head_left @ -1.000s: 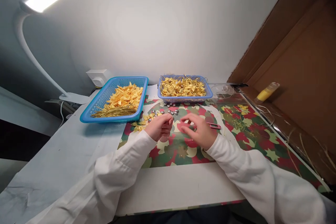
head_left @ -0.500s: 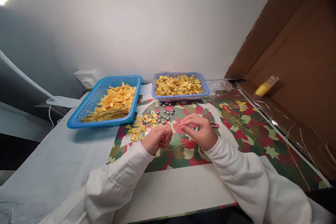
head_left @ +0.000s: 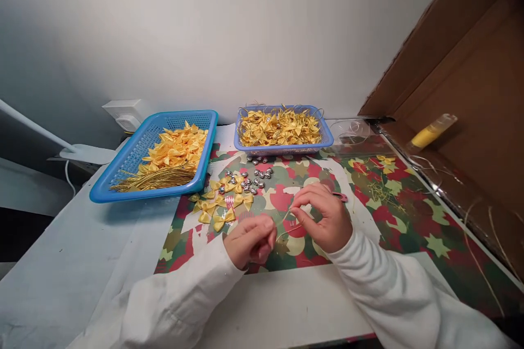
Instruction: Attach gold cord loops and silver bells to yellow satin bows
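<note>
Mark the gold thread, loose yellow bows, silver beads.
gold thread [head_left: 283, 234]: head view, its slack middle stretch.
loose yellow bows [head_left: 223, 220]: head view, the nearest bow's knot.
silver beads [head_left: 250, 183]: head view, middle of the scatter.

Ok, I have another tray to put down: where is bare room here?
Grey cloth left of the patterned mat, below the large blue basket, is bare. The mat right of the right hand is mostly open. Crowded: bows and beads between the small basket and left hand.

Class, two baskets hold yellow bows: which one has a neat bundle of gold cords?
The larger blue basket on the left; the cords lie bunched along its near edge, unlike the smaller basket.
</note>
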`<state>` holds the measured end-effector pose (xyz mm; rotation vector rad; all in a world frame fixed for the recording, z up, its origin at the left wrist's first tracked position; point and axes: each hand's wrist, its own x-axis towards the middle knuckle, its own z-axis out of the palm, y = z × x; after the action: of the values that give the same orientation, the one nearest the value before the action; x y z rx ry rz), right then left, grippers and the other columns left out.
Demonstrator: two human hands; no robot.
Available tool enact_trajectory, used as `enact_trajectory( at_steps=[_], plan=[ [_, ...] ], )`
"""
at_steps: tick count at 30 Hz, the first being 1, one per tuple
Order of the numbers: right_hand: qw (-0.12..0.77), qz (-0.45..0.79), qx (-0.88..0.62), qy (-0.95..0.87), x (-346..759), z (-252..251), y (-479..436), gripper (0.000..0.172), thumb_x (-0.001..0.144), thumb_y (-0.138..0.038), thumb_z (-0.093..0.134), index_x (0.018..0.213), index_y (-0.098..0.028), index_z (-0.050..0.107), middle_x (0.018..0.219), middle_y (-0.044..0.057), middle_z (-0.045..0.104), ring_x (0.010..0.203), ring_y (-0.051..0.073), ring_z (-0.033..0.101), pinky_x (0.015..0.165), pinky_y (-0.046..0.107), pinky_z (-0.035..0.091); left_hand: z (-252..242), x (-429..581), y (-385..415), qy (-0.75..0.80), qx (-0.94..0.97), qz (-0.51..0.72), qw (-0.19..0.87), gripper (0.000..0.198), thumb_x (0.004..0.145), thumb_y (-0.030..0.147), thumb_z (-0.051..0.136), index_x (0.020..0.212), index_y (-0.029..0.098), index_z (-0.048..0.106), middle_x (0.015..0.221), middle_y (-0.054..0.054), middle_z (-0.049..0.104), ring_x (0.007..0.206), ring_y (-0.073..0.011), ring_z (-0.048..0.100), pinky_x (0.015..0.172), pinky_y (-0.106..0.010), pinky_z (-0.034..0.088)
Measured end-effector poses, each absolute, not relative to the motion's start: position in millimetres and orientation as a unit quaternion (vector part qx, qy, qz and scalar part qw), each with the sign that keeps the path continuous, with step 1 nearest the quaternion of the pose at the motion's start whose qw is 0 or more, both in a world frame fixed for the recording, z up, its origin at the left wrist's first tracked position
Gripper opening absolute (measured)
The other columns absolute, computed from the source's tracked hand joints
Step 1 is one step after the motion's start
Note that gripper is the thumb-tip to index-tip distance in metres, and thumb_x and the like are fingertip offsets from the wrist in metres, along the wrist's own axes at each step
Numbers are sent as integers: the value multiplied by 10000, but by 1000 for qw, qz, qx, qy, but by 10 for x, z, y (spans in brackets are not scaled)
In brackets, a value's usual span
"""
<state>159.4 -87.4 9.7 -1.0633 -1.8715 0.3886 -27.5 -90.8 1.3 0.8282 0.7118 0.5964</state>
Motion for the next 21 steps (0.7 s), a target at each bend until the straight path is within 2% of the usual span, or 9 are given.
enact_trajectory(
  at_steps=[3,6,10,14,17,21],
  plan=[
    [422,107,-416,-799,1578,54,-889,115,824,-191,555,714,-211,581,739,23,668,720,179,565,722,371,344,-12,-268,-853,338,312,394,796,370,676,467,693,604,162,498,465,64,482,302,-12,210,325,-164,178],
    [407,90,-370,-831,1566,61,-921,108,827,-173,539,732,-211,575,746,10,675,721,167,557,735,372,316,-38,-264,-817,390,324,449,736,338,638,460,735,708,150,619,606,8,631,320,-17,326,332,-169,234],
    [420,69,-344,-837,1560,106,-953,97,829,-149,527,766,-210,568,754,15,679,723,167,558,716,365,309,-46,-265,-859,441,459,363,680,349,662,484,719,722,140,723,418,9,561,336,-80,468,353,-189,317],
    [405,73,-359,-838,1545,96,-953,121,833,-153,510,744,-212,566,750,16,674,723,171,559,721,372,312,-55,-254,-928,426,542,293,662,255,710,399,695,698,150,752,508,-13,609,330,-82,496,344,-198,362],
    [400,142,-373,-825,1524,63,-945,115,833,-170,520,739,-211,573,765,18,672,739,176,554,744,377,339,-66,-250,-958,428,550,293,654,202,716,351,700,688,155,745,508,-12,610,345,-93,509,350,-208,399],
    [406,316,-388,-764,1517,37,-930,46,853,-234,547,841,-207,582,866,44,660,843,191,565,796,361,419,-58,-258,-968,414,518,353,660,184,725,337,704,659,166,710,502,10,588,384,-84,500,387,-201,415]
  ],
)
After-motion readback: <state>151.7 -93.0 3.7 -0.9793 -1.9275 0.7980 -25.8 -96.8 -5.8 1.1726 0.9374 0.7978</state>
